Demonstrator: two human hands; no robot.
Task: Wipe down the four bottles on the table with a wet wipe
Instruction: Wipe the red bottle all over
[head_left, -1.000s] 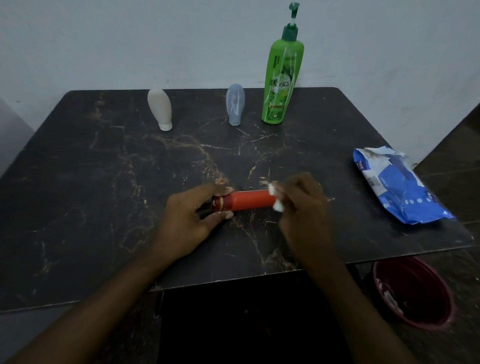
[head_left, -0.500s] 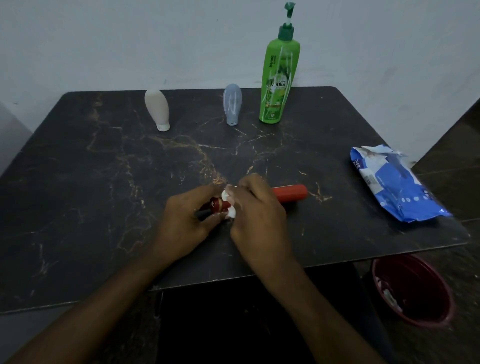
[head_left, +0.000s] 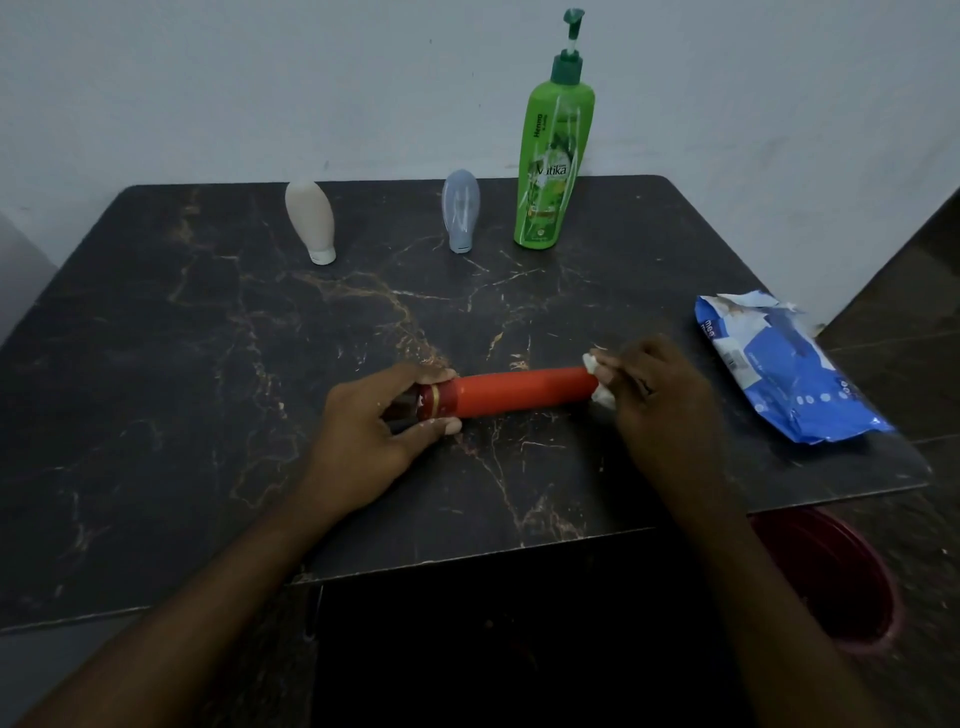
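**Asker:** Which bottle is being cleaned, and where is it?

**Describer:** A red bottle (head_left: 519, 392) lies on its side on the dark tabletop (head_left: 208, 389). The left hand (head_left: 363, 431) grips its capped end, likely to stop it rolling. The right hand (head_left: 660, 395) pinches a bunched white wipe (head_left: 602, 397) against the opposite end of the red bottle.

**Asker:** And the other bottles?

**Describer:** Three stand upright beyond the red bottle: a cream one (head_left: 310, 218), a grey-blue one (head_left: 460, 210) and a tall green pump bottle (head_left: 553, 171). A blue wipe packet (head_left: 784, 369) lies to the right of the red bottle, probably kept within reach.

**Asker:** What has changed?

**Describer:** Half a second ago the wipe was at the capped end, beside the left hand. It has since slid the full length of the red bottle. The left hand's grip is unchanged.
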